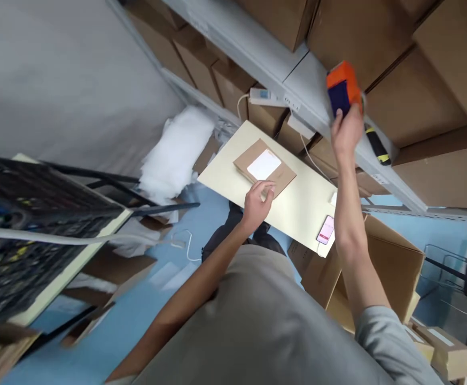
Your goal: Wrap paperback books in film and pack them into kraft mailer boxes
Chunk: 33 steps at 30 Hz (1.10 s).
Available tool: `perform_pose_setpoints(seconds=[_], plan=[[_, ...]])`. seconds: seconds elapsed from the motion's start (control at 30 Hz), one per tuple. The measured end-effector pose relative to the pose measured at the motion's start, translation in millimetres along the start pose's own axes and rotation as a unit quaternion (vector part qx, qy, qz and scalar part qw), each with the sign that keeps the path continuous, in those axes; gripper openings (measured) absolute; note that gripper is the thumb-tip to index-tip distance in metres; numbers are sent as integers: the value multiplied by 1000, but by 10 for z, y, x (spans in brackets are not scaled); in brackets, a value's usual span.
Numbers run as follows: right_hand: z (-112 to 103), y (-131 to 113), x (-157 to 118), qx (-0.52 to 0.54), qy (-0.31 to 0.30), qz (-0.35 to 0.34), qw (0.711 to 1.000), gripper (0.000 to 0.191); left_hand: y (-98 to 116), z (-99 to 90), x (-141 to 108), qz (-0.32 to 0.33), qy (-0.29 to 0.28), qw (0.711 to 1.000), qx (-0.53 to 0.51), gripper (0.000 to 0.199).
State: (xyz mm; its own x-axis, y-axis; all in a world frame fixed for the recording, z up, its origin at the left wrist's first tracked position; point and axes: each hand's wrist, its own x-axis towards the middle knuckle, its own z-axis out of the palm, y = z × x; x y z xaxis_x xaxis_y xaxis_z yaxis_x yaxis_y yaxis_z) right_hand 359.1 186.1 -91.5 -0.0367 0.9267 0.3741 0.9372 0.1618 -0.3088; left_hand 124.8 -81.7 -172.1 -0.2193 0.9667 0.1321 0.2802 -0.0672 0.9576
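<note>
In my raised right hand (346,131) is an orange and dark-blue handheld device (348,84), at the edge of the grey shelf; its exact kind is unclear. My left hand (258,204) hovers at the near edge of a flat brown cardboard parcel (285,175), its fingers loosely bent with a gap by the thumb. Whether it touches the parcel I cannot tell. A white label (264,164) covers much of the parcel's top. The parcel lies on a narrow cream tabletop (297,206). Beside my right hand, a black and yellow tool handle (376,145) rests on the shelf.
Large cardboard boxes (413,96) fill the shelf. A power strip (266,97) hangs below its edge. At the table's right end lies a phone (326,229), near an open carton (389,256). White wrapping material (177,152) is piled left, beside a black rack (57,256).
</note>
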Motion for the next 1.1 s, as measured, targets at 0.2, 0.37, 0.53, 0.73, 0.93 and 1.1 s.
perform_pose_setpoints(seconds=[0.2, 0.37, 0.53, 0.73, 0.93, 1.1], plan=[[-29, -329, -1997, 373, -28, 80, 924, 59, 76, -38, -584, -37, 18, 999, 15, 21], [-50, -682, -3363, 551, -188, 235, 778, 52, 55, 128, -960, -59, -1, 998, 4, 27], [-247, -652, -3624, 565, -192, 258, 760, 54, 95, 205, -1164, -75, -32, 996, -28, 30], [-535, -542, -3587, 570, -223, 227, 757, 61, 330, 147, -1146, -11, -116, 993, -35, 21], [-758, -462, -3649, 487, -201, 157, 836, 51, 637, -92, -944, 47, -66, 996, -33, 44], [-1014, -338, -3605, 392, -173, -27, 903, 26, 1000, -379, -671, 100, -101, 989, -52, 51]])
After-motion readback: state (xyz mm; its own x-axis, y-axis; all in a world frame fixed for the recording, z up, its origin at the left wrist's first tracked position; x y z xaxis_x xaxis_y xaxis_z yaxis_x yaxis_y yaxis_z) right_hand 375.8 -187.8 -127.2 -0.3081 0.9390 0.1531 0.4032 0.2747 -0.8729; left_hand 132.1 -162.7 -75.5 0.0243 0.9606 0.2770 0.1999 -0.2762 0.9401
